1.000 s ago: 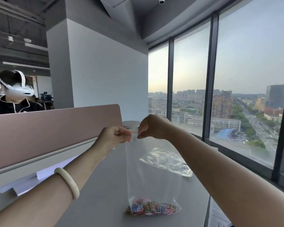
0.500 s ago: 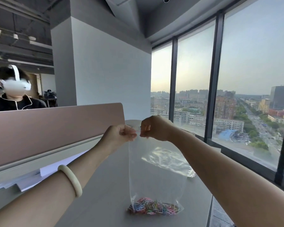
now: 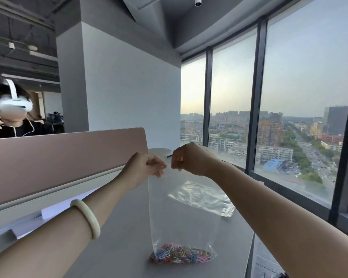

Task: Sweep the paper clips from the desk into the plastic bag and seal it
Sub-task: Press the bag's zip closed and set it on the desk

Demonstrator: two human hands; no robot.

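A clear plastic bag [image 3: 181, 213] hangs upright over the grey desk [image 3: 121, 247], its bottom resting on the surface. A heap of colourful paper clips [image 3: 181, 254] lies inside at the bottom. My left hand [image 3: 145, 168] pinches the bag's top edge at its left end. My right hand [image 3: 189, 158] pinches the same red-lined top strip just to the right. The two hands are close together, with a short bit of strip showing between them.
A second clear bag [image 3: 203, 195] lies flat on the desk behind. A pink divider panel [image 3: 64, 157] runs along the left, with white papers [image 3: 54, 211] beneath it. A person in a white headset [image 3: 12, 115] sits beyond. Large windows [image 3: 289, 117] fill the right side.
Both hands stay pinched on the bag's top strip, close together. The view has shifted slightly; the bag and clips hang as before.
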